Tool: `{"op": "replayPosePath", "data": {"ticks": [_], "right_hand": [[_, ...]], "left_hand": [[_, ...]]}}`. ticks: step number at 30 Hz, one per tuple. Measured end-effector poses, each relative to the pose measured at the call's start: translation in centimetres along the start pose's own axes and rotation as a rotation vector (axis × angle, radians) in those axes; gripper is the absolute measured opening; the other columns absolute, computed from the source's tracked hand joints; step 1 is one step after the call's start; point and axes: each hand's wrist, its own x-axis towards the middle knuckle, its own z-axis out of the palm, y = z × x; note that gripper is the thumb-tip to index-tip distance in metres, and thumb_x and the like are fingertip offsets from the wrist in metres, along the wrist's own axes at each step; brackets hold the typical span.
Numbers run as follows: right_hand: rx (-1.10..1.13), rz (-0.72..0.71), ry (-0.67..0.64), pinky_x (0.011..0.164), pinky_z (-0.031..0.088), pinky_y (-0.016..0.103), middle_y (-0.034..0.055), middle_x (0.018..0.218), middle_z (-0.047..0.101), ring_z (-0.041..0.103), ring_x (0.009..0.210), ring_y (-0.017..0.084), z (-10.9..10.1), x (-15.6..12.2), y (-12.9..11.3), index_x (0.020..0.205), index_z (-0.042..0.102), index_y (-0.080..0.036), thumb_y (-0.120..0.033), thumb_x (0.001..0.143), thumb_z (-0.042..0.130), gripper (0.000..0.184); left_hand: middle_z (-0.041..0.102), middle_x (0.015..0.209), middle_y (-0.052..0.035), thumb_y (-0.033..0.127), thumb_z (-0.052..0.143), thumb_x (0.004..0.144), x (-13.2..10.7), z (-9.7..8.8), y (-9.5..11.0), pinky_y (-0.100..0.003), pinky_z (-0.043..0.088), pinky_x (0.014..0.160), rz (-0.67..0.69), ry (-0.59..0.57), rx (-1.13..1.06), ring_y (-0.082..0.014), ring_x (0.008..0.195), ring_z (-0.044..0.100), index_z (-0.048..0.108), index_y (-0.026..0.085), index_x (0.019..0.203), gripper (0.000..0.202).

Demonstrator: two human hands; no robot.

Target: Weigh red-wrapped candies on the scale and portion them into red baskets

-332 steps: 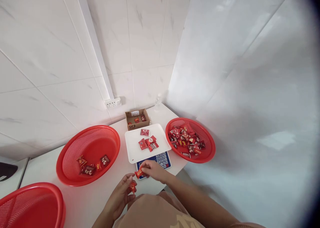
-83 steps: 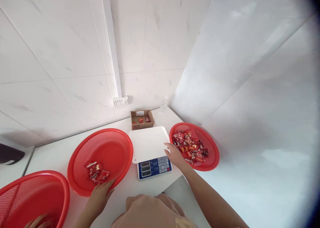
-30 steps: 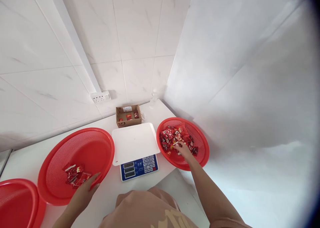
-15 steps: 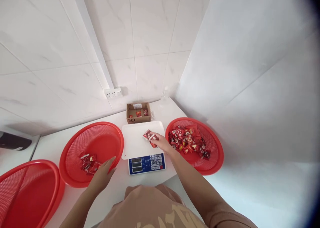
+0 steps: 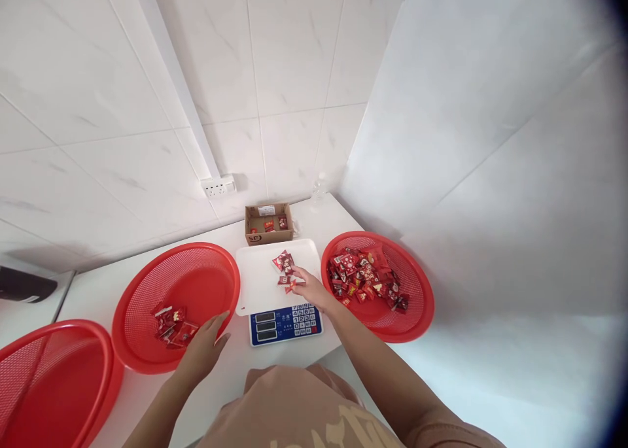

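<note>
A blue scale (image 5: 286, 322) with a white weighing tray (image 5: 260, 281) stands in front of me. My right hand (image 5: 308, 288) rests on the tray's right part, fingers touching a few red candy packets (image 5: 283, 265) that lie there. Whether it still pinches one I cannot make out. To the right, a red basket (image 5: 412, 307) holds many red packets (image 5: 366, 279). My left hand (image 5: 205, 348) lies flat and open on the near rim of the middle red basket (image 5: 206, 271), beside a few packets (image 5: 173, 322) inside it.
A third red basket (image 5: 53, 382) sits at the far left. A small cardboard box (image 5: 267, 224) with a few packets stands behind the scale by the wall, near a wall socket (image 5: 218, 186) and a clear bottle (image 5: 318, 189). The white table (image 5: 338, 222) ends near my body.
My right hand reached into the right basket, took packets, and brought them onto the white tray, where they now lie. The left hand stayed on the middle basket's rim.
</note>
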Motion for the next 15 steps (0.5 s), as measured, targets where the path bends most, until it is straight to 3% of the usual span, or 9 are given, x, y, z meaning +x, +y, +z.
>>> {"op": "replayPosePath", "data": {"ticks": [7,15], "right_hand": [[-0.321,0.012,0.138,0.081,0.05,0.031,0.0081,0.128,0.057,0.063,0.088,0.015,-0.8,-0.1,0.8,0.128,0.053,-0.023,-0.016,0.079,0.049,0.049],[-0.816,-0.387,-0.009,0.102,0.038,0.037,0.0097,0.118,0.062,0.051,0.114,0.024,1.6,-0.8,2.9,0.108,0.069,-0.02,-0.019,0.08,0.054,0.031]], "left_hand": [[0.055,0.137,-0.0131,0.033,0.037,0.088,-0.5,0.3,-0.3,-0.043,0.042,0.103,0.0,0.005,0.01,-0.026,0.127,0.049,0.047,0.015,0.134,0.051],[0.057,0.135,-0.0139,0.033,0.035,0.087,0.2,0.8,-0.9,-0.043,0.043,0.103,0.062,0.016,0.048,-0.0266,0.125,0.052,0.049,0.013,0.132,0.051]]}}
